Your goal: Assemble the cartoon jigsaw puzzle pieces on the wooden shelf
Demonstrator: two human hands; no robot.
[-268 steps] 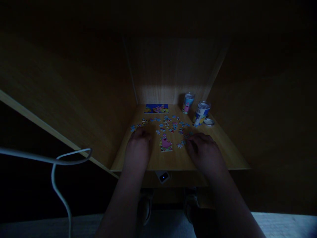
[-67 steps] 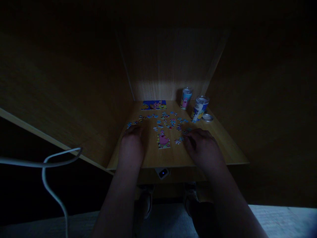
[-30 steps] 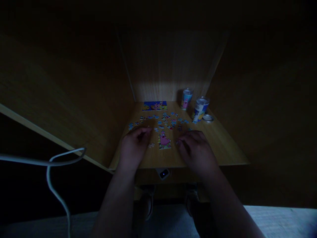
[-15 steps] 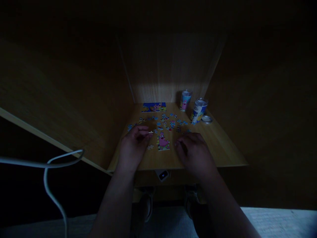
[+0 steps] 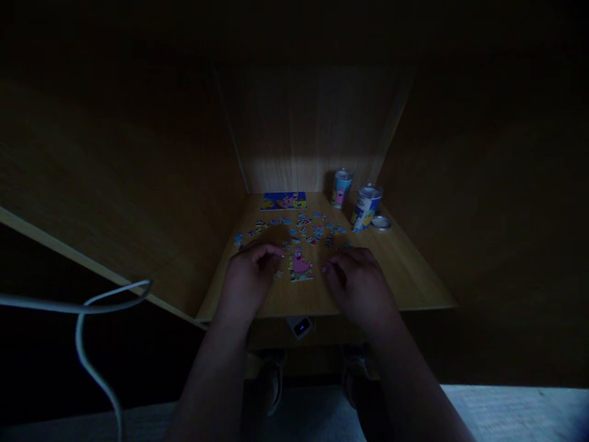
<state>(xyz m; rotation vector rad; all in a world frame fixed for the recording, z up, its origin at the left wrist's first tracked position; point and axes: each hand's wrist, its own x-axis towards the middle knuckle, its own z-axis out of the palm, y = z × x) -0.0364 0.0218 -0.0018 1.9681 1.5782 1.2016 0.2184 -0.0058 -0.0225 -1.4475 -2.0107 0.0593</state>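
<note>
Near the front of the wooden shelf lies a partly joined jigsaw puzzle (image 5: 301, 266) showing a pink cartoon figure. My left hand (image 5: 248, 279) is at its left side, thumb and index finger closed on a puzzle piece of which only a small pale edge shows. A loose puzzle piece (image 5: 278, 274) rests below those fingertips. On the other side, my right hand (image 5: 361, 285) hovers close to the puzzle with its fingers curled and thumb pressed in; what it holds, if anything, is hidden. Several scattered puzzle pieces (image 5: 317, 231) lie beyond both hands.
A flat cartoon picture (image 5: 284, 201) lies at the back wall. Two printed cans, one behind (image 5: 340, 190) and one nearer (image 5: 365, 209), stand at the right beside a round lid (image 5: 381, 222). Wooden side panels enclose the shelf. A white cable (image 5: 94, 368) hangs at left; a small device (image 5: 300, 326) sits below the front edge.
My left hand has turned, and the piece in its fingertips, plainly visible before, is now mostly covered. My right hand has barely moved. The whole view has shifted slightly.
</note>
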